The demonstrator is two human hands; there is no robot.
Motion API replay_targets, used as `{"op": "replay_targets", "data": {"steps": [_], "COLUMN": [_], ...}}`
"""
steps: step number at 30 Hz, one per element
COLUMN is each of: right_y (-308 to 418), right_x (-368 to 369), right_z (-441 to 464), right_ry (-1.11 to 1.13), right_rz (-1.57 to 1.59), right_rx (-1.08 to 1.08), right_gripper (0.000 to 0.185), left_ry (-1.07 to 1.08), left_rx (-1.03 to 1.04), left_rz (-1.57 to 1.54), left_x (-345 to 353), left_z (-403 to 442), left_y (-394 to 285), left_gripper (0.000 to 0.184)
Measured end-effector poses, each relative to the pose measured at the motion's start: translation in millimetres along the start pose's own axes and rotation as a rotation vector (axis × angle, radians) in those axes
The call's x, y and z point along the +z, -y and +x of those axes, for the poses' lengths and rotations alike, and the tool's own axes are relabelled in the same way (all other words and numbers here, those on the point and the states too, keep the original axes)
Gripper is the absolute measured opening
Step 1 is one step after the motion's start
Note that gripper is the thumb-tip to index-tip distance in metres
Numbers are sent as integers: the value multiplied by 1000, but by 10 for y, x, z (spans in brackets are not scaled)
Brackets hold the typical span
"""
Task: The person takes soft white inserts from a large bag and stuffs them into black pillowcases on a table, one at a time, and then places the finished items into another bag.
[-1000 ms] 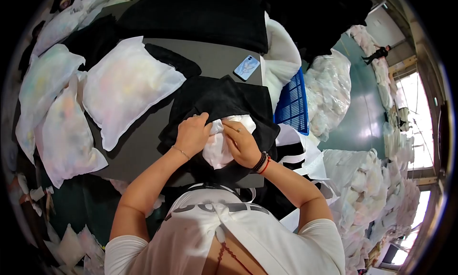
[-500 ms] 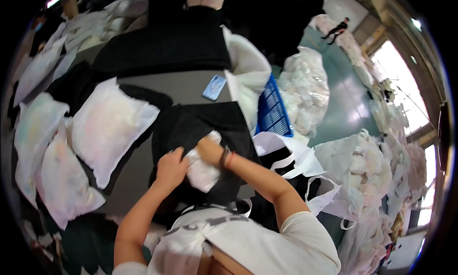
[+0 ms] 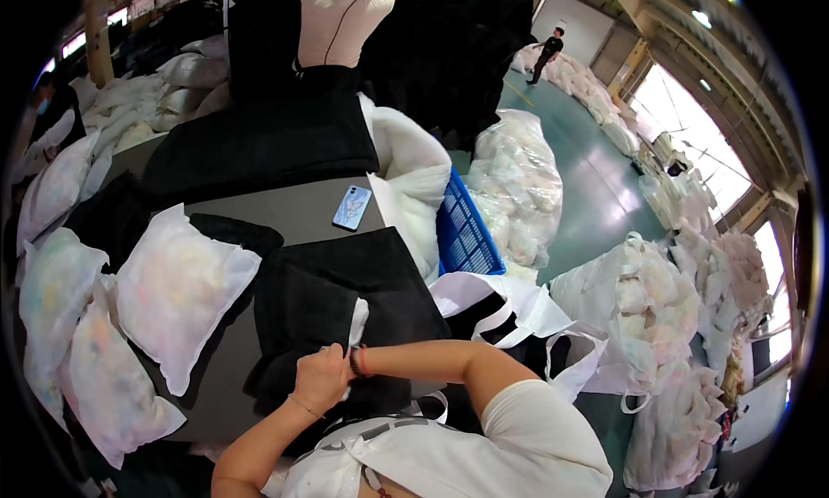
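Note:
A black fabric cover (image 3: 345, 269) lies on the grey table in front of me, with a narrow strip of white filling (image 3: 358, 318) showing at its opening. My left hand (image 3: 322, 379) is closed at the near edge of that opening, gripping the black fabric. Only the wrist of my right arm, with dark and red bracelets, shows beside it; the right hand is hidden behind my left hand and the fabric. Beyond the cover lies a blue phone (image 3: 352, 208). Stuffed white pillows (image 3: 186, 282) rest to the left.
A blue basket (image 3: 468, 230) with white padding stands right of the table (image 3: 276, 206). White bags (image 3: 635, 312) and a plastic-wrapped bundle (image 3: 516, 174) are on the floor at the right. One person (image 3: 341, 23) stands beyond the table, another (image 3: 547, 56) farther off.
The view has tilted up and shifted. Less white filling shows in the cover than before. My right hand has moved from the filling to beside my left hand, out of sight.

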State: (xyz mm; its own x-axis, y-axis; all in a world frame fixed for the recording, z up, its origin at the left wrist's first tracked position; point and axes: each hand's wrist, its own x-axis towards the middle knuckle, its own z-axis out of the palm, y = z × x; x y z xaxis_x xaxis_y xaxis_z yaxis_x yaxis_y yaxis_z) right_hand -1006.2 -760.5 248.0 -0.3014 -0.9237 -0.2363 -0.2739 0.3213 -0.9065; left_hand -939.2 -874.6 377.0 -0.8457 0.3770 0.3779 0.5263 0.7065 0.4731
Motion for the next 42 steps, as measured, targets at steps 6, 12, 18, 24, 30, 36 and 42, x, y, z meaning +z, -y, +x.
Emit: {"op": "replay_targets", "data": {"steps": [6,12,18,24,30,36,42], "right_y": [153,678,722,319,907,1060,1340], "right_x": [85,72,289,-115,-377,-290,-213], "right_z": [501,-154,-551,-303,-823,-600,-433], "right_ry": [-63,-464,-501,-287,-420,-586,-1016], "right_rz": [-188,365,-959,-651,-661,-690,-543], "right_rx": [-98,-84,-295,-256,-266,-340,-228], "right_gripper": [24,15,14,12,17,23,21], "left_ry": [-31,43,75,118,158,77,-193], "left_rx": [-285,-471,-290,-486,-445,-348,-114], "left_rz": [109,-36,-189,-426,-211,-94,87], "left_x": [-275,-211,-87,109,-129,-15,-176], "left_z": [-433,-814,-509,-315,-537,-544,80], "left_y": [579,666,540,784,760,783,1162], "left_gripper": [22,24,38,43,28,30,28]}}
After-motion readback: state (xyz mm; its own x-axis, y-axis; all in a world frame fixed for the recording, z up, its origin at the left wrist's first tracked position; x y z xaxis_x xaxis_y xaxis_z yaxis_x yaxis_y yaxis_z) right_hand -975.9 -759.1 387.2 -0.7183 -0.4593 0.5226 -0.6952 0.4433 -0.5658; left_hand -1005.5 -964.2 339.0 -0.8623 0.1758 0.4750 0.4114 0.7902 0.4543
